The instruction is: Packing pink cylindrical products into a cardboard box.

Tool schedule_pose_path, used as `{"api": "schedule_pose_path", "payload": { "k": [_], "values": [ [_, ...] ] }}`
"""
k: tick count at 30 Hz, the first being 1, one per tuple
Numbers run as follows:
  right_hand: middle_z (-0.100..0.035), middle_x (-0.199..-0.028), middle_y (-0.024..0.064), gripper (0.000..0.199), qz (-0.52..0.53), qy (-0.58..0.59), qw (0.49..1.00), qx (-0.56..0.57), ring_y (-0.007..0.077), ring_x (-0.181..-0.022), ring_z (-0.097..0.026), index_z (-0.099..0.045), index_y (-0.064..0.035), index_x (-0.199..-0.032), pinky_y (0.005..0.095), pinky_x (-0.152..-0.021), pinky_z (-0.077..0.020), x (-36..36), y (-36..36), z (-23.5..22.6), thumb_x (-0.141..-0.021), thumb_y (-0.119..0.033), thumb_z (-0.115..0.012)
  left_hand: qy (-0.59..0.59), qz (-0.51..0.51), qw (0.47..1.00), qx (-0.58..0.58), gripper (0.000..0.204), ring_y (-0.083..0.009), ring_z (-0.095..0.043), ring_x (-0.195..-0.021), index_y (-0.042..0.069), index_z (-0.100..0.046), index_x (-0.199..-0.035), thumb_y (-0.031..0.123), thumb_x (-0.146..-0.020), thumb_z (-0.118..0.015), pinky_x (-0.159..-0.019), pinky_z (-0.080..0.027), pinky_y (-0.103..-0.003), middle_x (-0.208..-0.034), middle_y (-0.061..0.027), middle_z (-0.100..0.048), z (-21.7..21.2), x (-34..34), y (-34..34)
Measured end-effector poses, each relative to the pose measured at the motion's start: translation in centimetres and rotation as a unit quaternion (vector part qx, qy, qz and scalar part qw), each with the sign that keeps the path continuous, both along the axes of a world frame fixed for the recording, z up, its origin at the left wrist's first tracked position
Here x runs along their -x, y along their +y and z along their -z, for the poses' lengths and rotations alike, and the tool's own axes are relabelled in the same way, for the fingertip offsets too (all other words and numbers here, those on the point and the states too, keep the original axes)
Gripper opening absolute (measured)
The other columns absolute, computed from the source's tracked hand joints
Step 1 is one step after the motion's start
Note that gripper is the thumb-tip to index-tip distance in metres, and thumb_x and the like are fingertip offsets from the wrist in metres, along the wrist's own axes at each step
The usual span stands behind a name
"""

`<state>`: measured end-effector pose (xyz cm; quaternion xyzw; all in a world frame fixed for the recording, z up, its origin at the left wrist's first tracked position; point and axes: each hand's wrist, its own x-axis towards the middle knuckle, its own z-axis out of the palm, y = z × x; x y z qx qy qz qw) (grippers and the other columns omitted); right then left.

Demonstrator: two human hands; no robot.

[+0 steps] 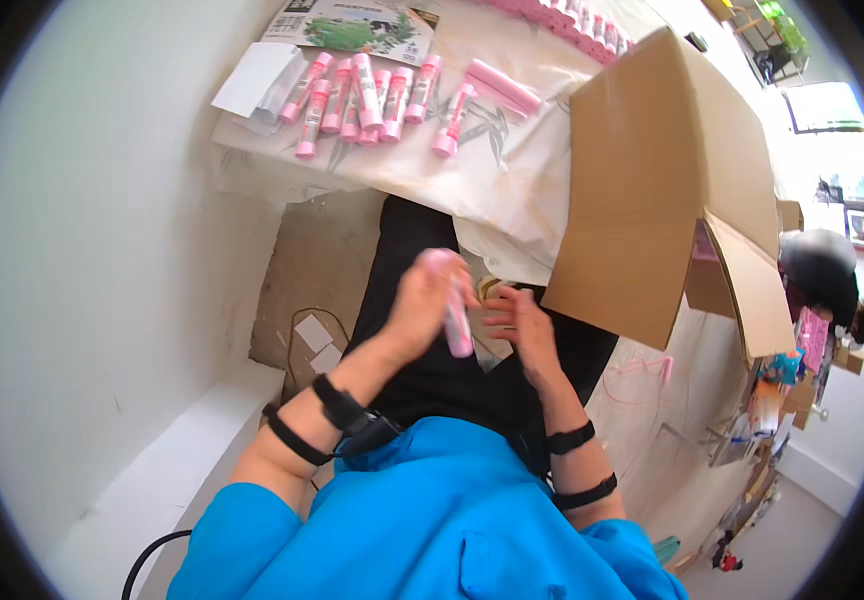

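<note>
Pink tube (456, 318) in left hand (422, 300), cardboard box (667, 180) nearby

A row of glue sticks (372, 95) lies on the cloth-covered table (512, 180), ahead of the person's hands. Behind the sticks rests a printed packet (352, 25); to their left, a white card (252, 78). Right of the sticks stands an open cardboard box (652, 180). Nearer, over the lap, the left hand (422, 300) holds one glue stick (457, 325), with the right hand (522, 325) just beside it.
</note>
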<state>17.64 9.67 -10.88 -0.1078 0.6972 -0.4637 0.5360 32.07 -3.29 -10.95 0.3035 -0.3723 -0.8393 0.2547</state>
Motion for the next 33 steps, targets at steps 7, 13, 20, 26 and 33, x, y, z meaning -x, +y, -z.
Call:
{"api": "schedule_pose_path", "payload": {
  "k": [7,13,20,26,33],
  "values": [
    [-0.037,-0.144,0.0207,0.08,-0.076,-0.226,0.959,0.155,0.0268,-0.125,-0.048,-0.021,0.0006,-0.149,0.0426,-0.105,-0.0433,-5.2,-3.8,-3.8,-0.098,-0.058,-0.038,0.153,-0.162,0.962,-0.157,0.014,-0.0129,-0.053,-0.088,0.009,-0.053,-0.102,0.023,-0.1,-0.056,-0.087,-0.046,-0.032,-0.089,-0.0014,-0.052,-2.2,-2.9,-2.6],
    [-0.037,-0.144,0.0138,0.078,0.067,-0.333,0.92,0.195,0.0228,-0.132,-0.039,-0.024,-0.0006,-0.148,0.0419,-0.113,-0.0315,-7.7,-5.8,-5.6,-0.099,-0.06,-0.032,0.153,-0.141,0.976,-0.063,0.011,-0.011,-0.055,-0.085,0.008,-0.05,-0.095,0.016,-0.1,-0.055,-0.079,-0.046,-0.027,-0.088,-0.0016,-0.054,-6.0,-1.7,-0.4],
    [-0.047,-0.137,0.0025,0.059,-0.046,-0.273,0.944,0.178,0.0152,-0.123,-0.047,-0.041,-0.0113,-0.142,0.0359,-0.103,-0.0402,-6.8,-5.5,-7.4,-0.098,-0.05,-0.049,-0.027,0.011,0.99,0.138,0.034,-0.0203,-0.058,-0.107,0.003,-0.05,-0.128,0.02,-0.099,-0.054,-0.096,-0.044,-0.033,-0.123,-0.0097,-0.057,-5.5,-3.9,-0.5],
    [-0.064,-0.104,0.0041,0.057,-0.269,0.171,0.931,0.176,0.0212,-0.086,-0.066,-0.051,-0.0088,-0.134,0.0329,-0.076,-0.053,-6.1,-4.4,-4.6,-0.084,-0.021,-0.075,-0.099,0.044,0.979,0.171,0.077,-0.0285,-0.02,-0.146,-0.001,-0.021,-0.151,0.057,-0.101,-0.025,-0.119,-0.016,-0.04,-0.159,-0.0155,-0.019,-0.9,-8.4,-3.3],
    [-0.043,-0.077,0.0075,0.067,-0.444,0.631,0.609,0.184,0.0204,-0.065,-0.053,-0.042,-0.0147,-0.146,0.0324,-0.059,-0.0466,-4.9,-2.6,0.0,-0.081,-0.004,-0.057,-0.364,0.105,0.916,0.132,0.065,-0.028,-0.03,-0.143,-0.006,-0.033,-0.145,0.045,-0.104,-0.034,-0.116,-0.023,-0.034,-0.151,-0.0211,-0.036,8.3,-13.6,3.1]
  ]
}}
